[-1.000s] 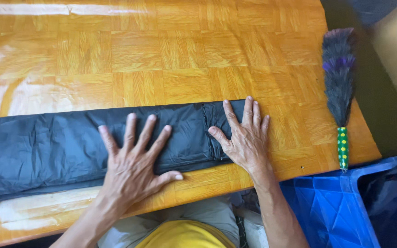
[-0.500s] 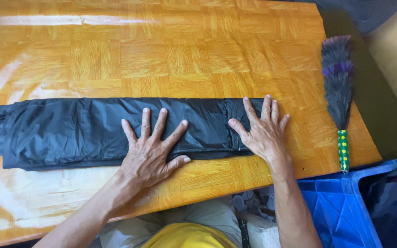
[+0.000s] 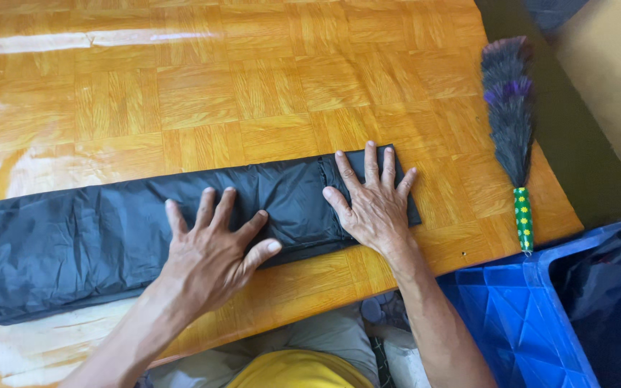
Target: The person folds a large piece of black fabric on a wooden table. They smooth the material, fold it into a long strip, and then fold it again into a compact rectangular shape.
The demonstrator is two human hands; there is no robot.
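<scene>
A long black folded sheet of shiny fabric or plastic [image 3: 95,241] lies as a strip across the near part of the wooden parquet table [image 3: 253,86]. My left hand [image 3: 213,251] lies flat on the strip's middle, fingers spread, palm near its front edge. My right hand [image 3: 371,205] presses flat on the strip's right end, fingers apart and pointing away from me. Neither hand grips anything.
A dark feather duster [image 3: 510,122] with a green patterned handle lies along the table's right edge. A blue plastic crate [image 3: 522,316] holding something dark stands on the floor at the lower right. The table's front edge runs just under my wrists.
Both hands have stayed flat on the black strip, sliding a little along it. The camera view has shifted, so the strip's left end now runs off the frame.
</scene>
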